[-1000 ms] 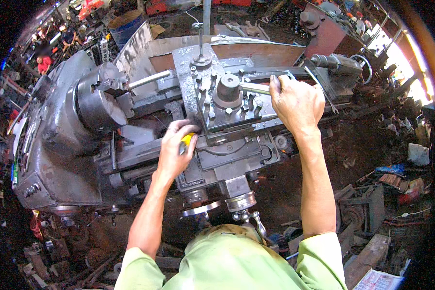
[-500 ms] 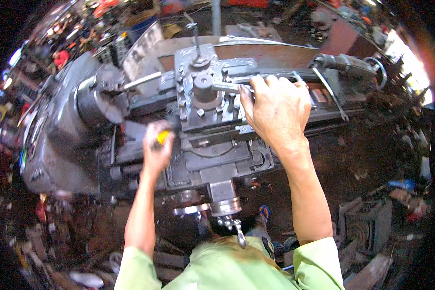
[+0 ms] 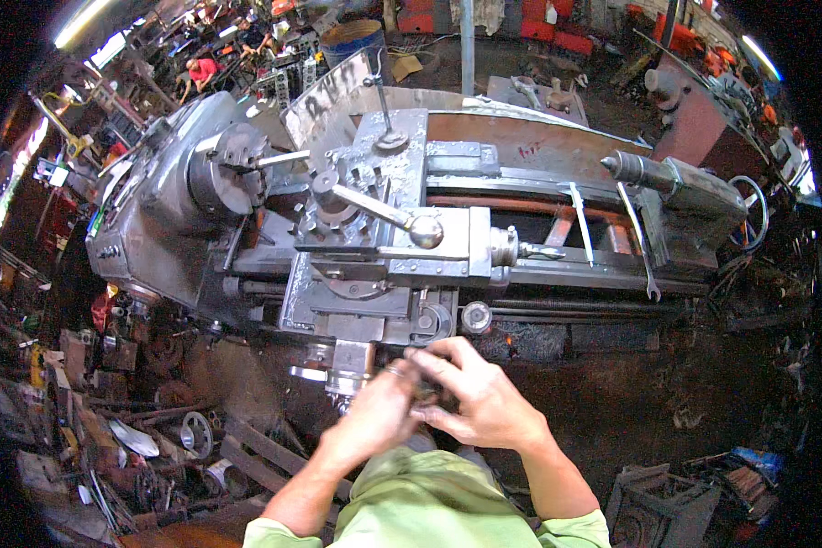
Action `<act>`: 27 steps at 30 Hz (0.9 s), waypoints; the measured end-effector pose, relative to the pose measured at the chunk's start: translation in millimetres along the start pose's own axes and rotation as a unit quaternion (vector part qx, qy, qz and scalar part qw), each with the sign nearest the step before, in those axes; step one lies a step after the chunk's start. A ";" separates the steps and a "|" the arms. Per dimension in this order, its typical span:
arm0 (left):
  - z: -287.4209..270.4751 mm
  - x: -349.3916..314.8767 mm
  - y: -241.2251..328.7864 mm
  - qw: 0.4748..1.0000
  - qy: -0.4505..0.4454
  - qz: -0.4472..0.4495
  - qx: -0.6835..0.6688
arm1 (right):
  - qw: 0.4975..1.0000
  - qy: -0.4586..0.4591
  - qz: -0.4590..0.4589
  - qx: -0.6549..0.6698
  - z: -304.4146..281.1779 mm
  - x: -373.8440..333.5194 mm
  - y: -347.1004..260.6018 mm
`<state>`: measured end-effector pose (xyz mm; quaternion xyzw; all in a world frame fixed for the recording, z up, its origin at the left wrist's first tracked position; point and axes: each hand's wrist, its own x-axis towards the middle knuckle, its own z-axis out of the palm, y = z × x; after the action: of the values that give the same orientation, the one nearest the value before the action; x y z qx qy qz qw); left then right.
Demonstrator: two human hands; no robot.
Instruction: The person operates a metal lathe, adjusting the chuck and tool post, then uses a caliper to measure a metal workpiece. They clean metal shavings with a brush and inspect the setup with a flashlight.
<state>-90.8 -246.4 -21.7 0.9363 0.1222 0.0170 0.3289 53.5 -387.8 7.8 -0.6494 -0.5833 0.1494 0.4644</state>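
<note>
My two hands meet low in front of a metal lathe (image 3: 411, 173), beside its cross-slide handwheel housing (image 3: 349, 365). Slightly smeared, my left hand (image 3: 379, 406) is closed. My right hand (image 3: 475, 393) curls its fingers toward it, closed around something dark between the two that I cannot make out. Above them the tool post (image 3: 329, 215) carries a long clamping lever (image 3: 374, 205) ending in a ball knob (image 3: 426, 231). A thin bright rod (image 3: 285, 158) sticks out of the chuck (image 3: 228, 169) at the left.
The tailstock (image 3: 694, 196) with its handwheel (image 3: 752, 215) stands at the right. An open-ended wrench (image 3: 637, 242) lies across the bed. Scrap metal and wheels (image 3: 196, 434) litter the floor at lower left. A person in red (image 3: 201, 73) is far off at upper left.
My right hand has let go of the tool post lever and come down toward me. My left hand, which held a yellow-and-black thing, has moved right to meet it. The view has shifted.
</note>
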 end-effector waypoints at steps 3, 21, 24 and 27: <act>12.9 23.3 19.2 0.997 -0.063 -0.019 -0.036 | 0.999 -0.021 0.008 0.047 -9.8 -2.4 20.3; -130.7 177.0 -118.9 0.811 0.560 -0.115 -0.121 | 0.983 0.163 0.011 0.080 -169.4 141.4 132.3; -133.3 169.6 -126.8 0.818 0.535 -0.145 -0.152 | 0.987 0.119 -0.077 0.077 -162.5 188.2 170.6; -135.3 166.5 -125.9 0.801 0.532 -0.208 -0.180 | 0.988 0.023 -0.079 0.133 -160.0 225.0 206.7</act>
<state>28.0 -28.7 -1.9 0.6563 0.4643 0.4653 0.3703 361.0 -231.5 9.2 -0.5373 -0.5970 0.1737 0.5699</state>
